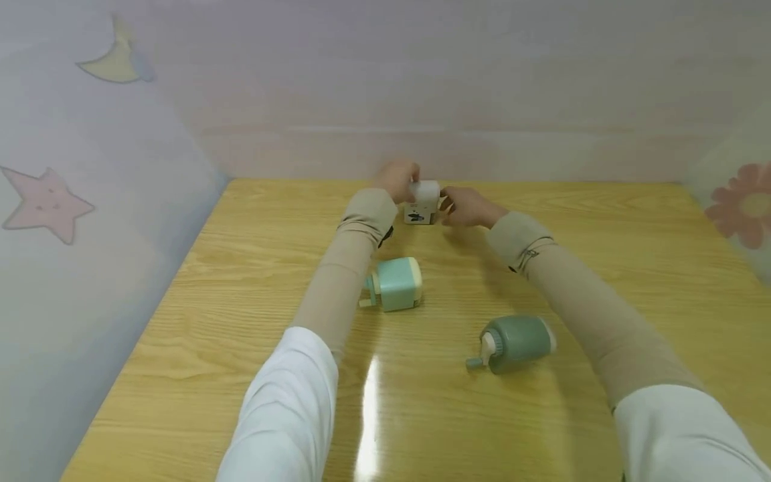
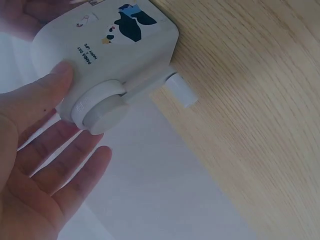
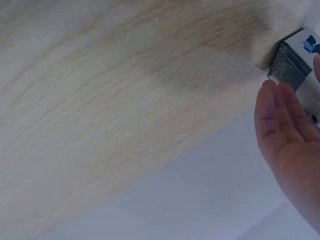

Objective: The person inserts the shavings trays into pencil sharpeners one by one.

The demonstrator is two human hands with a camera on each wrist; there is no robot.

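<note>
A white crank pencil sharpener point(image 1: 423, 201) with a panda print stands at the table's far edge, by the wall. My left hand point(image 1: 399, 181) holds it from the left. In the left wrist view the thumb point(image 2: 61, 80) lies on the printed face of the sharpener point(image 2: 145, 47), while several fingers spread loosely behind the crank knob point(image 2: 105, 112); the index finger is mostly hidden. From the right, my right hand point(image 1: 466, 206) reaches to the sharpener's other end. Its fingers look nearly straight in the right wrist view, fingertips right at the dark, see-through shavings drawer point(image 3: 289, 67).
Nearer on the wooden table point(image 1: 253, 335) lie a mint-green crank sharpener point(image 1: 397, 284), beside the left forearm, and a dark green one point(image 1: 521, 340) on its side, left of the right forearm. Pale painted walls point(image 1: 421, 80) bound the table at the back and sides.
</note>
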